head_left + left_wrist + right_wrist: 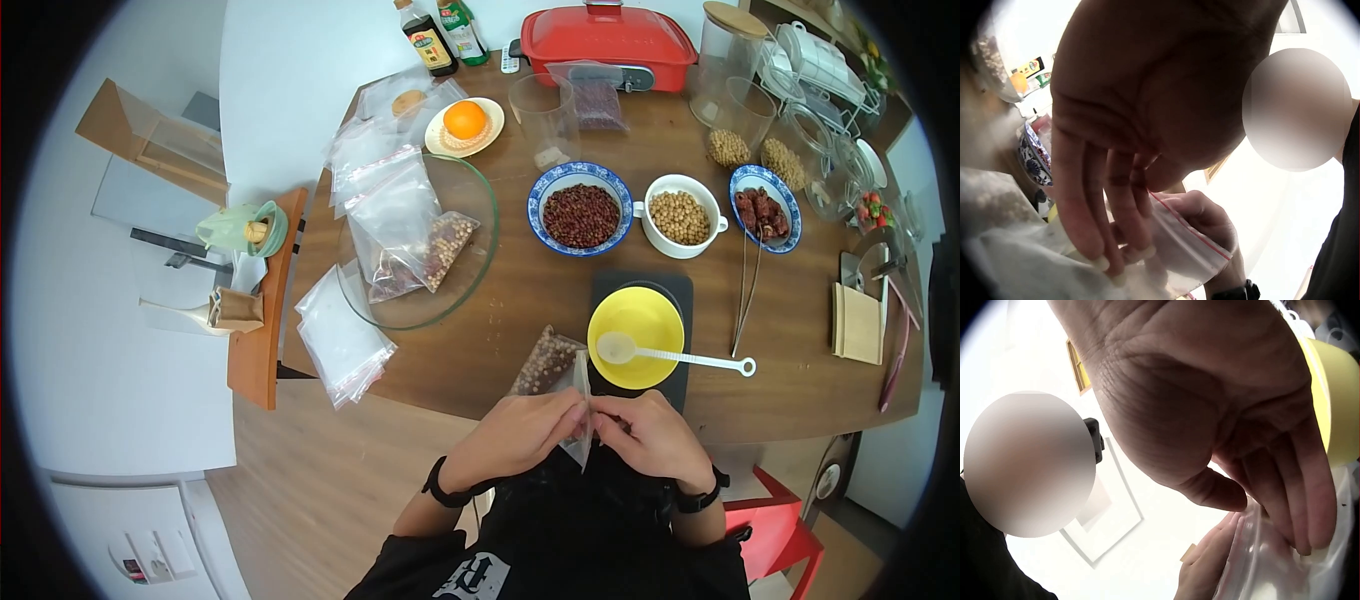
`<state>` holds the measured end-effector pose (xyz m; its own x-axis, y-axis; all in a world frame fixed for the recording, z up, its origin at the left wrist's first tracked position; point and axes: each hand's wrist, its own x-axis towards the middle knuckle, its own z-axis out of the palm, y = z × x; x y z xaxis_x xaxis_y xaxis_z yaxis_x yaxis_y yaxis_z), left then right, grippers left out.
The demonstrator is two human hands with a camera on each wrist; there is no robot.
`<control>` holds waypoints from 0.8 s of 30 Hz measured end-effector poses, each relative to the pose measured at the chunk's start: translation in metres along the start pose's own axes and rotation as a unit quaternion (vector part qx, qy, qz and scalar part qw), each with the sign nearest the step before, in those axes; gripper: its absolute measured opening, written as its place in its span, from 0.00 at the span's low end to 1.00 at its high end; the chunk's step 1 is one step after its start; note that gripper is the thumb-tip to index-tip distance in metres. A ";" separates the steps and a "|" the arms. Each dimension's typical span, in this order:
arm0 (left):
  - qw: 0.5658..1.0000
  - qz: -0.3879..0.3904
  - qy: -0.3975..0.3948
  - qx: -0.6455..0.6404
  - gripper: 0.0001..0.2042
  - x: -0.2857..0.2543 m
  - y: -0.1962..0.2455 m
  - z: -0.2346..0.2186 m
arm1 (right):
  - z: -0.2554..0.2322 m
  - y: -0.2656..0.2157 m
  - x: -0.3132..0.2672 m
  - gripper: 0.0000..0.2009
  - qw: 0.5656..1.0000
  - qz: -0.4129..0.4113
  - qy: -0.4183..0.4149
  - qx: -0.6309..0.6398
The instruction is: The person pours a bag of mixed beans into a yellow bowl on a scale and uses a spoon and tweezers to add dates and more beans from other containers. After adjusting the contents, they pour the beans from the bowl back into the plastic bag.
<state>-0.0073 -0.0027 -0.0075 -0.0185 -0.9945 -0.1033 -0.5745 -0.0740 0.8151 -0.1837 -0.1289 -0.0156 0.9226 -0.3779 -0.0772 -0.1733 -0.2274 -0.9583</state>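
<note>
At the table's front edge, both hands hold a clear zip bag (548, 365) with beans in its lower part. The left hand (525, 425) pinches the bag near its top from the left. From the right, the right hand (650, 430) pinches the same top edge, the two hands' fingertips close together. A red line runs along the bag's mouth (1194, 231) in the left wrist view. Just beyond the right hand stands a yellow bowl (650, 315) on a black flat base (655, 283), with a white long-handled spoon (695, 359) lying across it.
Behind stand a patterned bowl of red beans (580, 214), a white two-handled bowl of pale beans (681, 217) and a bowl of dark red dried fruit (762, 209) with metal tongs (745, 300). Left, a glass bowl (470, 290) holds bags; empty bags (340, 335) lie beside it.
</note>
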 end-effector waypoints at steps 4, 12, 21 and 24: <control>0.999 -0.011 0.022 0.035 0.06 0.001 0.001 0.006 | 0.003 -0.002 0.000 0.08 1.000 0.000 0.013 -0.013; 0.995 -0.023 0.064 0.076 0.05 0.000 0.005 0.010 | 0.018 0.001 -0.002 0.06 0.997 -0.010 0.066 -0.045; 0.990 -0.052 0.089 0.100 0.06 -0.008 0.002 0.001 | 0.030 -0.006 0.003 0.04 0.990 0.008 0.088 -0.112; 0.982 -0.065 0.132 0.118 0.04 -0.011 -0.001 0.001 | 0.031 -0.002 0.004 0.04 0.980 0.031 0.131 -0.145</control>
<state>-0.0071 0.0087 -0.0081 0.2629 -0.9646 -0.0204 -0.7323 -0.2132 0.6467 -0.1687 -0.1018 -0.0224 0.7938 -0.6078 -0.0229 -0.3516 -0.4279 -0.8326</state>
